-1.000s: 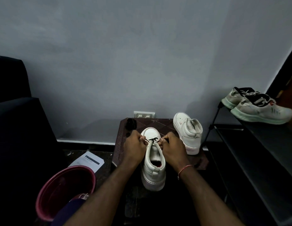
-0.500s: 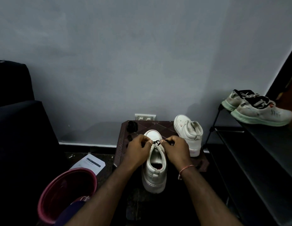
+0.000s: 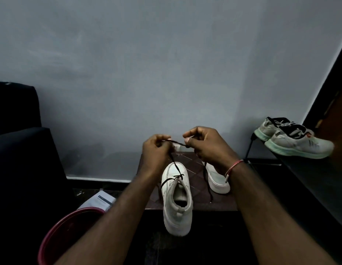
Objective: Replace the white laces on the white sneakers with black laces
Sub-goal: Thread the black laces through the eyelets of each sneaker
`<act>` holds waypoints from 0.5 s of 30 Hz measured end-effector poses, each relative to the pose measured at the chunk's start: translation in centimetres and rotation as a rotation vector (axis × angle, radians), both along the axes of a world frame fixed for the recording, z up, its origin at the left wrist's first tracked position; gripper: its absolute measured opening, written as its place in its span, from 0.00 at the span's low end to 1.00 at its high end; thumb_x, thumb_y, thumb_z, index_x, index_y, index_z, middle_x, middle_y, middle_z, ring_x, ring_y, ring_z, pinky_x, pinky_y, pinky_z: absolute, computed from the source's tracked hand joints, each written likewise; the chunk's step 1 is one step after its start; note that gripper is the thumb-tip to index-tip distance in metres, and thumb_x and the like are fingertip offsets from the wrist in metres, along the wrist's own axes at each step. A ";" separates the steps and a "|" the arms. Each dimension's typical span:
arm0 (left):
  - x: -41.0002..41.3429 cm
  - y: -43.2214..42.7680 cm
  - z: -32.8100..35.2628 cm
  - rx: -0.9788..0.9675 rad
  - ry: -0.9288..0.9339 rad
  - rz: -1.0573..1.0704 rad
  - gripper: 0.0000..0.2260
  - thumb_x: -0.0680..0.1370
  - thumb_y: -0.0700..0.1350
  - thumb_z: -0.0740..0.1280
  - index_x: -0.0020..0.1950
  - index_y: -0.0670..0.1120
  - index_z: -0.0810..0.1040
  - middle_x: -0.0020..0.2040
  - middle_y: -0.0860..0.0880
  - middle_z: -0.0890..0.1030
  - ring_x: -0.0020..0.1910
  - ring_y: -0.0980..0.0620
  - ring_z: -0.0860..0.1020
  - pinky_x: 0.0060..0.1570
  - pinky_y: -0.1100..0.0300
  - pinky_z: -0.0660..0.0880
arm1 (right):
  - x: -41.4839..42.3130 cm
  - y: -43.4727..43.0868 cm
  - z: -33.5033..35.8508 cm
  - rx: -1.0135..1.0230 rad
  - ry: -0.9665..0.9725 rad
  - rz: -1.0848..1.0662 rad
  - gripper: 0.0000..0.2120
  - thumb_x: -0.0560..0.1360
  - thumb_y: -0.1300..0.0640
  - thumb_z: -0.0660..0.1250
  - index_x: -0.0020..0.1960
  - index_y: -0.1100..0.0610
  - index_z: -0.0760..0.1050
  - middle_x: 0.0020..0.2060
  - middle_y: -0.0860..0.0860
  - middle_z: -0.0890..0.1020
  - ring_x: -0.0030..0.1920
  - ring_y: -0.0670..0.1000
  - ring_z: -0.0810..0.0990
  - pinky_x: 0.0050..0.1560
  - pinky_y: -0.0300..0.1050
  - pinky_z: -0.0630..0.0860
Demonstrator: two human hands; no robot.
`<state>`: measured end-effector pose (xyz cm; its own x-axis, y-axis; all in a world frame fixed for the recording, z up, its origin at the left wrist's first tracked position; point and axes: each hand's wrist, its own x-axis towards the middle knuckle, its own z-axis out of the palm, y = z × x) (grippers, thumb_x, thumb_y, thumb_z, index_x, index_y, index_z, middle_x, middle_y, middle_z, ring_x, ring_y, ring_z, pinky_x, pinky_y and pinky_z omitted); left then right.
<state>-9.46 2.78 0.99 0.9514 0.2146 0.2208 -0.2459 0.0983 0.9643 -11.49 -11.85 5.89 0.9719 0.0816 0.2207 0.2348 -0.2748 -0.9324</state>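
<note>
A white sneaker (image 3: 177, 203) stands on the small dark table (image 3: 197, 180), toe towards the wall, with a black lace (image 3: 175, 165) threaded through its front eyelets. My left hand (image 3: 156, 152) and my right hand (image 3: 206, 144) are raised above the shoe, each pinching a stretch of the black lace, which runs taut between them. One strand rises from the eyelets to my left hand; another hangs down below my right hand. The second white sneaker (image 3: 217, 178) stands to the right, partly hidden by my right wrist.
A red bucket (image 3: 70, 232) sits at lower left with a paper leaflet (image 3: 99, 201) beyond it. A dark sofa (image 3: 23, 159) fills the left. A black rack (image 3: 309, 178) on the right carries a pair of grey sneakers (image 3: 294, 138). A grey wall stands close behind.
Both hands have lifted from the sneaker's eyelets to well above it, drawing the black lace up and out. The camera has tilted slightly.
</note>
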 end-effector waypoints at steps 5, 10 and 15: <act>1.4 3.8 -1.0 -0.203 0.173 0.215 0.10 0.75 0.31 0.63 0.51 0.43 0.76 0.41 0.43 0.80 0.38 0.46 0.80 0.36 0.60 0.75 | 0.0 -0.6 -0.7 -0.082 0.008 0.020 0.06 0.76 0.60 0.70 0.49 0.62 0.79 0.32 0.51 0.79 0.22 0.38 0.71 0.24 0.27 0.64; 0.1 3.5 -1.2 0.571 -0.054 -0.162 0.27 0.69 0.40 0.76 0.66 0.48 0.72 0.62 0.50 0.74 0.57 0.55 0.75 0.54 0.61 0.75 | 0.8 1.0 -1.5 -0.095 -0.002 0.059 0.03 0.73 0.62 0.72 0.46 0.57 0.80 0.34 0.53 0.80 0.28 0.40 0.73 0.29 0.32 0.68; -1.0 2.6 1.2 0.628 -0.147 -0.321 0.03 0.76 0.34 0.68 0.48 0.39 0.80 0.37 0.47 0.83 0.33 0.59 0.81 0.35 0.66 0.75 | 0.8 2.6 -1.6 0.012 0.005 0.056 0.04 0.74 0.65 0.71 0.47 0.65 0.78 0.30 0.52 0.79 0.23 0.39 0.74 0.26 0.32 0.68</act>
<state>-10.41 5.42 2.16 0.8970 -0.2805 0.3415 -0.4299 -0.3746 0.8215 -10.67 -9.29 4.26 0.9669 0.1333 0.2174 0.2451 -0.2504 -0.9366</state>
